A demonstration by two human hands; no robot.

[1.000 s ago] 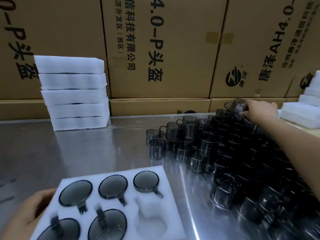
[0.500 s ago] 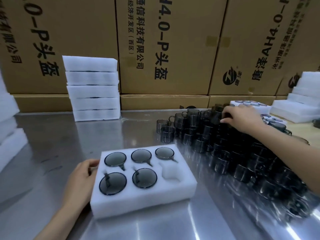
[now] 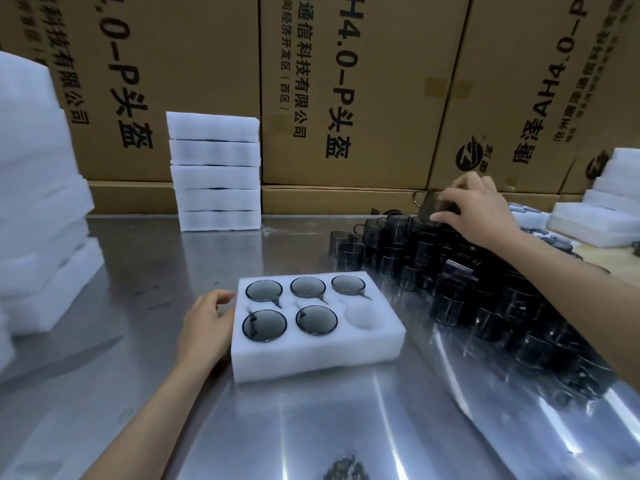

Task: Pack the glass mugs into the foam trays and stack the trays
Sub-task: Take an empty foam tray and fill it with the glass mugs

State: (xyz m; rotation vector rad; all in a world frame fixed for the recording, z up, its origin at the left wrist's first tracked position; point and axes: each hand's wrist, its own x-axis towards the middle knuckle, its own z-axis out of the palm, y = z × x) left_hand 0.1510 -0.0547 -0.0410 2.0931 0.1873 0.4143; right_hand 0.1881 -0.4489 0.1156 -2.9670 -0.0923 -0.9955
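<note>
1. Near the middle of the shiny steel bench (image 3: 145,341): a white rectangular foam tray (image 3: 311,362) with six round pockets in two rows.
2. Seated in five pockets: smoky grey glass mugs (image 3: 265,325), rims up, thin handles tucked into side slots; near-right pocket bare.
3. Resting against the tray's left edge: left hand (image 3: 207,327), fingers relaxed and loosely spread, holding nothing.
4. Crowded along the bench's right side: a dense heap of dark translucent glass mugs (image 3: 485,292).
5. Above the heap's far end: right hand (image 3: 474,209), fingers curled round one smoky glass mug (image 3: 433,204), lifted and tilted.
6. At the far edge: stack of five white foam trays (image 3: 214,171); behind, brown printed cardboard cartons (image 3: 346,88).
</note>
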